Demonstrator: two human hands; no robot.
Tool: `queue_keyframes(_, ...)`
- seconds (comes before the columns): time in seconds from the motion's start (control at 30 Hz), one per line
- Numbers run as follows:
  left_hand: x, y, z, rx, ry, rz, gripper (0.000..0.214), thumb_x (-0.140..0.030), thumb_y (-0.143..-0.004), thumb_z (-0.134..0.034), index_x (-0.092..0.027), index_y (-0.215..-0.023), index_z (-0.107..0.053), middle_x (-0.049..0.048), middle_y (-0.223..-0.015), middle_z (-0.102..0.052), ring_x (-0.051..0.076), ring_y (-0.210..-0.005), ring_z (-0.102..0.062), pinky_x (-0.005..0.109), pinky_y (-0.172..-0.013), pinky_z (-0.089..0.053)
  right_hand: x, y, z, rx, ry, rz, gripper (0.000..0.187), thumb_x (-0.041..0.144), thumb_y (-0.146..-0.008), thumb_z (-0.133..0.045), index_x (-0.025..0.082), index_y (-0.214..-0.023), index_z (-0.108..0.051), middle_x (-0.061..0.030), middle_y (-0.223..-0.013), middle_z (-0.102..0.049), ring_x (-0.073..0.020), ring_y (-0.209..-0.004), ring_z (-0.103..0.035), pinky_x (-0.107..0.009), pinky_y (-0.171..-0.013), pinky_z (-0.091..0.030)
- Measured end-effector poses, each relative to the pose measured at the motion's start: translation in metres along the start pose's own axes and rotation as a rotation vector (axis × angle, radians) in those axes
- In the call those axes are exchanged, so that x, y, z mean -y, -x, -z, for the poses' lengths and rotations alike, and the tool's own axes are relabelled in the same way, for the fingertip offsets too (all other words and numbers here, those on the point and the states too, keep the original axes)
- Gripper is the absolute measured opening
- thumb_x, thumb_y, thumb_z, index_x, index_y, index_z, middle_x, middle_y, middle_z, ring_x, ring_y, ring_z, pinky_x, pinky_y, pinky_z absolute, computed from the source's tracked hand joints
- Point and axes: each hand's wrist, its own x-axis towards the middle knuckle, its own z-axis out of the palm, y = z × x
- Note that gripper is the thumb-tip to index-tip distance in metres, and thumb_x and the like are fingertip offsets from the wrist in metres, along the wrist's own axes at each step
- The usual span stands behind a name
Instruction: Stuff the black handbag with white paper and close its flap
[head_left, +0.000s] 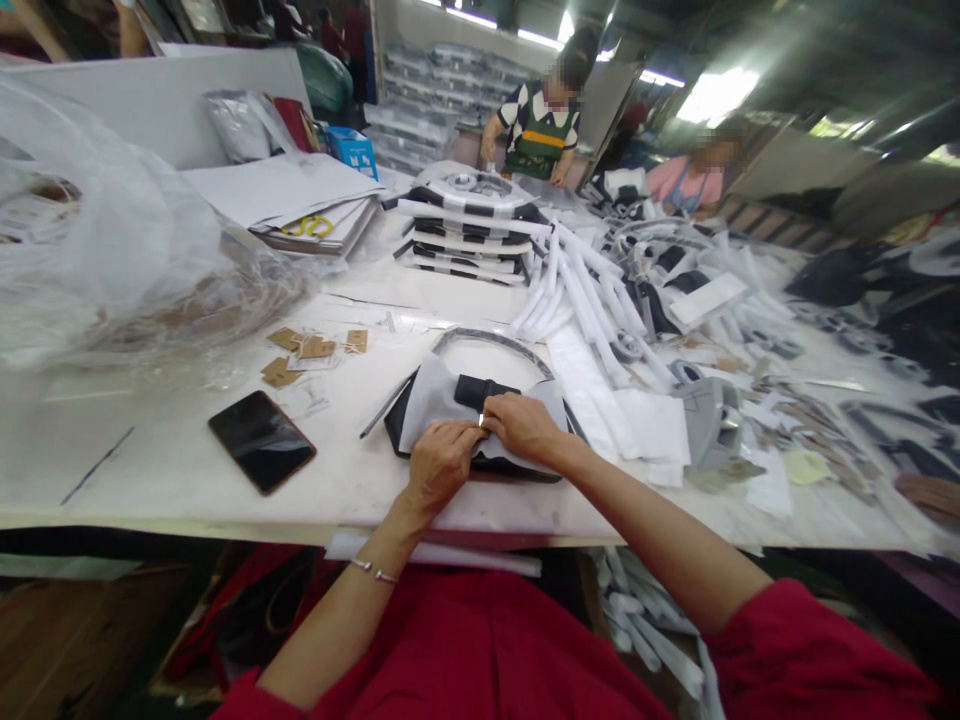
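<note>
A black handbag [517, 467] lies on the worktable in front of me, with a pale protective sheet [439, 395] over its front and a wrapped handle [499, 340] arching up behind. My left hand [444, 462] has its fingers bent and pressed together at the bag's front. Meeting it there is my right hand [521, 428], closed in a pinch on the black strap tab [487, 390] area. Something small and shiny, perhaps a metal clasp, shows between the fingertips; most of it is hidden.
Left of the bag are a phone [261, 440] and brown tags [315, 347]. Wrapped bags [472, 235] stand stacked behind, beside white wrapped strips [577, 290]. A tape dispenser [709, 420] is to the right, clear plastic [135, 240] to the left. A co-worker [541, 130] stands across.
</note>
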Motion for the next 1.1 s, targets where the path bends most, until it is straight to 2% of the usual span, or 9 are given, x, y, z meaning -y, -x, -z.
queue_keyframes(0.07, -0.001, 0.000, 0.002, -0.077, -0.002, -0.016, 0.029, -0.010, -0.098, -0.040, -0.022, -0.110, -0.063, 0.0034, -0.106, -0.073, 0.017, -0.097, -0.067, 0.032, -0.085, -0.047, -0.002, 0.006, 0.016, -0.046, -0.187, -0.041, 0.020, 0.024, -0.094, -0.053, 0.024, -0.109, -0.067, -0.0037, -0.106, -0.073, -0.0209, -0.099, -0.065, -0.031, -0.086, -0.047)
queue_keyframes(0.2, -0.001, 0.003, 0.003, -0.198, -0.013, -0.021, 0.031, -0.008, -0.096, -0.039, -0.019, -0.119, -0.057, 0.0060, -0.106, -0.072, 0.018, -0.099, -0.067, 0.033, -0.088, -0.047, 0.021, 0.052, 0.042, -0.366, -0.376, 0.046, 0.021, 0.031, -0.094, -0.055, 0.022, -0.106, -0.070, -0.0075, -0.107, -0.071, -0.0225, -0.104, -0.064, -0.035, -0.096, -0.047)
queue_keyframes(0.27, -0.001, 0.003, 0.003, -0.213, -0.013, -0.008, 0.029, -0.011, -0.098, -0.041, -0.019, -0.121, -0.056, 0.0064, -0.106, -0.072, 0.019, -0.097, -0.067, 0.033, -0.088, -0.047, 0.044, 0.088, 0.037, -0.288, -0.482, 0.147, 0.025, 0.038, -0.097, -0.052, 0.024, -0.094, -0.072, -0.0054, -0.094, -0.072, -0.0199, -0.091, -0.066, -0.031, -0.089, -0.050)
queue_keyframes(0.4, -0.001, 0.003, 0.006, -0.135, -0.022, -0.022, 0.027, -0.025, -0.100, -0.045, -0.019, -0.125, -0.056, 0.0082, -0.109, -0.071, 0.021, -0.097, -0.066, 0.035, -0.087, -0.046, 0.076, 0.138, -0.026, 0.174, -0.473, 0.330, 0.017, 0.030, -0.095, -0.056, 0.026, -0.103, -0.071, -0.0029, -0.097, -0.073, -0.0180, -0.091, -0.067, -0.027, -0.086, -0.052)
queue_keyframes(0.57, 0.002, 0.001, 0.014, 0.040, -0.098, -0.111, 0.041, -0.047, -0.098, -0.050, -0.023, -0.130, -0.058, 0.0092, -0.109, -0.068, 0.024, -0.098, -0.062, 0.037, -0.085, -0.045, 0.069, 0.139, -0.134, 0.229, -0.327, 0.074, 0.050, 0.025, -0.085, -0.067, 0.017, -0.133, -0.056, -0.0157, -0.131, -0.061, -0.0306, -0.117, -0.059, -0.042, -0.100, -0.048)
queue_keyframes(0.73, 0.006, 0.002, 0.015, 0.136, -0.146, -0.164, 0.037, -0.032, -0.093, -0.064, -0.027, -0.129, -0.059, 0.0072, -0.112, -0.065, 0.024, -0.101, -0.060, 0.036, -0.086, -0.046, 0.062, 0.131, -0.182, 0.268, -0.454, -0.100, 0.050, 0.033, -0.080, -0.070, 0.021, -0.127, -0.060, -0.0107, -0.120, -0.068, -0.0291, -0.109, -0.065, -0.036, -0.092, -0.050)
queue_keyframes(0.87, 0.010, 0.004, 0.013, 0.123, -0.169, -0.200, 0.039, -0.019, -0.093, -0.061, -0.028, -0.130, -0.057, 0.0076, -0.121, -0.062, 0.023, -0.108, -0.058, 0.036, -0.088, -0.046, 0.063, 0.132, -0.187, 0.321, -0.523, -0.062, 0.028, 0.035, -0.078, -0.074, 0.022, -0.102, -0.069, -0.0047, -0.104, -0.071, -0.0248, -0.097, -0.067, -0.030, -0.081, -0.049)
queue_keyframes(0.93, 0.011, -0.001, 0.017, 0.160, -0.180, -0.225, 0.039, -0.016, -0.093, -0.058, -0.028, -0.131, -0.057, 0.0078, -0.126, -0.060, 0.024, -0.112, -0.057, 0.037, -0.090, -0.046, 0.065, 0.137, -0.180, 0.255, -0.572, -0.010, 0.027, 0.034, -0.079, -0.074, 0.022, -0.101, -0.068, -0.0030, -0.101, -0.071, -0.0214, -0.091, -0.066, -0.027, -0.077, -0.048)
queue_keyframes(1.1, 0.004, -0.038, 0.043, 0.514, -0.210, -0.255, 0.039, -0.015, -0.088, -0.064, -0.029, -0.124, -0.060, 0.0046, -0.116, -0.061, 0.022, -0.099, -0.061, 0.031, -0.078, -0.048, 0.062, 0.153, -0.127, -0.074, -0.532, 0.128, 0.027, 0.039, -0.090, -0.065, 0.022, -0.112, -0.065, -0.0039, -0.101, -0.068, -0.0178, -0.088, -0.064, -0.027, -0.079, -0.048)
